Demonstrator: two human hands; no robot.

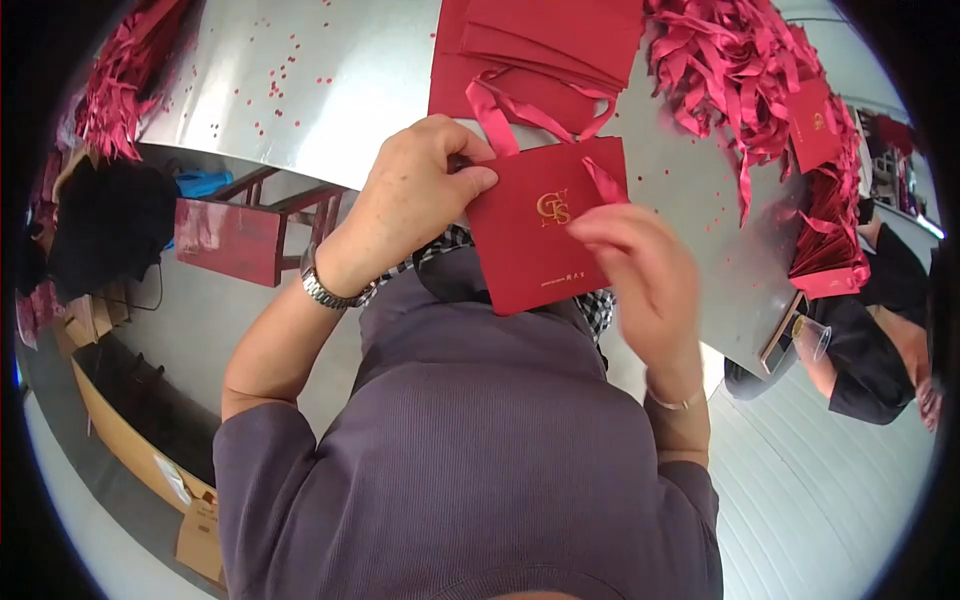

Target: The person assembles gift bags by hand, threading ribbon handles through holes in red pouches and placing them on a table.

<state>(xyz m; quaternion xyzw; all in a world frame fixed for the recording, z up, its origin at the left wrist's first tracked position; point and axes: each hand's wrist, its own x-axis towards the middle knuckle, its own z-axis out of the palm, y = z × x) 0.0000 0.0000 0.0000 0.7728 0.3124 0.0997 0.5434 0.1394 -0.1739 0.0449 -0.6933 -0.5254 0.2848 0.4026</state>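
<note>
A small red paper gift bag (530,245) with gold printing hangs upright in front of me, over the table's near edge. My left hand (425,190) grips its upper left corner between thumb and fingers. Pink ribbon (510,110) loops out above the bag's top edge, and a short ribbon end (603,182) lies over its front at the upper right. Blurred by motion, my right hand (645,265) is in front of the bag's right side with bent fingers; whether it touches or holds anything cannot be made out.
Flat red bags (545,40) lie stacked just beyond. A heap of ribboned bags (720,80) covers the right side, another pile (125,70) the far left. Red dots dot the metal table (330,110). A wooden stool (230,240) stands left; another person (870,350) sits right, near a plastic cup (812,338).
</note>
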